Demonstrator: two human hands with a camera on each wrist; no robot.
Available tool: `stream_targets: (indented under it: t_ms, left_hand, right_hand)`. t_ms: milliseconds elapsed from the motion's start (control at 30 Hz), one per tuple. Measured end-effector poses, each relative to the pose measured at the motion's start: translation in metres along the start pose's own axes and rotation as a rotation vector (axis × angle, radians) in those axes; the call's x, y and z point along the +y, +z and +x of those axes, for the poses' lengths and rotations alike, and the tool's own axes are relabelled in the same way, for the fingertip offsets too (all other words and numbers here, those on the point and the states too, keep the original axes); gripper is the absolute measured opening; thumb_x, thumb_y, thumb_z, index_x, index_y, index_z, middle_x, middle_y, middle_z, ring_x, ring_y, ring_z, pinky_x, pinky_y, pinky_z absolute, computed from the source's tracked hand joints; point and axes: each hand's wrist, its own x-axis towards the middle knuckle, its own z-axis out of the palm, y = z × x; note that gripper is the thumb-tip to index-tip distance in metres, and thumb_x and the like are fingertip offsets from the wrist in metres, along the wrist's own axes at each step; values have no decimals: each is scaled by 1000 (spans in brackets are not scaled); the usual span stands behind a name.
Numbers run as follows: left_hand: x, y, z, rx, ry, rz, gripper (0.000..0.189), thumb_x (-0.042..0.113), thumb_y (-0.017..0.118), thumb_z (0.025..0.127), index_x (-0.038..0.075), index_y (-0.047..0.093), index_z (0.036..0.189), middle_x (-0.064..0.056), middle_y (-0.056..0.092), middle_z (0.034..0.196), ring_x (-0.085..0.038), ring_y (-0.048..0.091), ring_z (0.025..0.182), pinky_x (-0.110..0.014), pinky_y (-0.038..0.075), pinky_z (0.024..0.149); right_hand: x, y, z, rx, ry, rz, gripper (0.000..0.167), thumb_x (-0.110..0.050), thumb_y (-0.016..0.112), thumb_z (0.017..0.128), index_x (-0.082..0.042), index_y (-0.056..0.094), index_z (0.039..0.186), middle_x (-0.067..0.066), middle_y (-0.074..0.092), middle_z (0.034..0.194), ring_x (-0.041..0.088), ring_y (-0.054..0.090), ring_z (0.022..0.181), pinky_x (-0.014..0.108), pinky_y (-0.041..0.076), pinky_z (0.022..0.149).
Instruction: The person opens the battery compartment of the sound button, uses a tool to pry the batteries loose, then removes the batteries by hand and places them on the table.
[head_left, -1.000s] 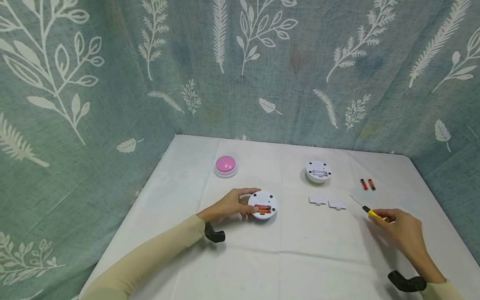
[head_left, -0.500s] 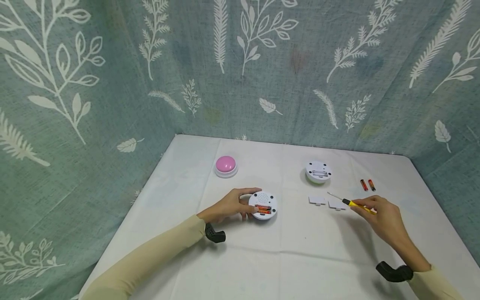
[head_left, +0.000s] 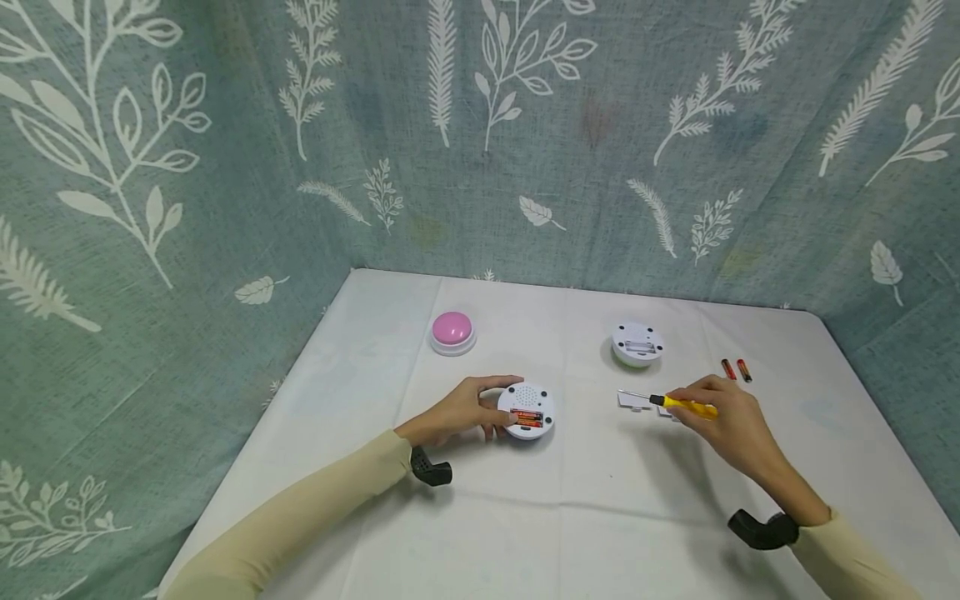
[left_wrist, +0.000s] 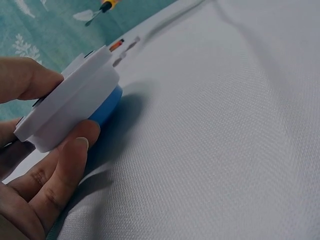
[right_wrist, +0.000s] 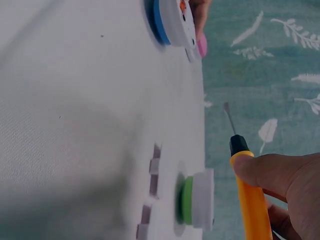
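Observation:
My left hand (head_left: 457, 410) grips a round white button device (head_left: 526, 400), turned underside up, its blue dome (left_wrist: 108, 106) facing down in the left wrist view. Two red batteries (head_left: 527, 418) sit in its uncovered compartment, and the thumb lies at their left end. In my right hand (head_left: 723, 417) is a screwdriver (head_left: 690, 407) with a yellow handle and black collar, pinched by thumb and fingers. Its thin metal shaft points left, passing over two white battery covers (head_left: 633, 401) in the head view. The flat tip shows in the right wrist view.
A pink-domed button (head_left: 452, 329) stands upright at the back left. Behind the covers a green-domed button (head_left: 637, 344) lies upside down with its battery bay bare. Two loose batteries (head_left: 736, 370) lie at the right. A leaf-patterned curtain (head_left: 525, 150) borders the white table.
My right hand has moved left with the screwdriver, from beside the loose batteries to over the covers. The left hand and its button device have stayed in place.

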Motion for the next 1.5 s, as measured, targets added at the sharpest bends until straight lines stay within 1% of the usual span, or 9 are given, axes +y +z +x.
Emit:
stream_targets:
  t_ms: [167,333,600,700,933,1067,1200,1300,1500]
  left_hand:
    - [-1,0,0,3,-6,-17,72,14,83,88,26,52,151,-13,75,104,-23,69,73,-30,55,61]
    - [-1,0,1,4,-7,-24,71,13,83,87,25,53,150,-14,76,101,-24,68,72,-31,56,60]
    - [-1,0,3,2,0,-30,71,12,83,87,24,53,150,-15,75,100,-24,69,72,-31,56,60]
    - [-1,1,3,5,-3,-27,71,12,83,88,23,53,151,-15,75,99,-24,69,73,-31,56,61]
    - [-1,1,3,8,-4,-35,71,13,83,88,22,52,151,-16,74,105,-24,69,74,-31,56,60]
    - [-1,1,2,4,-1,-45,71,12,83,87,21,52,151,-16,73,108,-25,69,75,-31,56,60]
    - [0,2,2,4,2,-42,71,13,83,87,21,52,151,-16,74,105,-25,69,74,-31,56,60]
    - [1,2,2,6,3,-35,71,14,83,87,22,53,151,-16,74,103,-25,70,74,-31,56,60]
    - [1,3,2,13,-3,-23,70,15,83,88,22,53,150,-16,75,97,-25,70,73,-31,56,60]
  right_hand:
    - [-8,8,7,-6,-64,9,26,-5,88,80,-13,83,104,0,66,95,22,58,89,37,49,73]
    - [-13,16,14,1,-145,36,30,0,89,77,-12,82,104,-3,65,92,15,58,79,26,50,63]
    - [-25,24,23,-98,-141,114,24,-6,86,84,-10,82,106,-4,67,95,12,58,77,25,50,61]
    - [-31,27,26,-131,-142,130,20,-10,85,85,-12,82,105,-7,70,94,11,60,78,26,52,64]
    - [-43,35,31,-170,-171,146,17,-12,87,84,-17,83,100,-15,75,90,7,64,80,42,48,76]
    - [-50,40,33,-200,-169,153,16,-15,86,85,-21,83,99,-19,74,91,6,62,81,45,46,82]
    - [-55,45,34,-228,-192,130,15,-18,85,86,-22,83,100,-20,73,91,5,61,83,44,35,90]
    - [-58,46,35,-248,-236,107,13,-17,83,89,-20,83,101,-20,72,90,2,59,80,45,33,88]
    - [-67,40,46,-309,-320,111,16,-20,85,87,-16,82,102,-12,73,90,2,61,76,28,50,73]
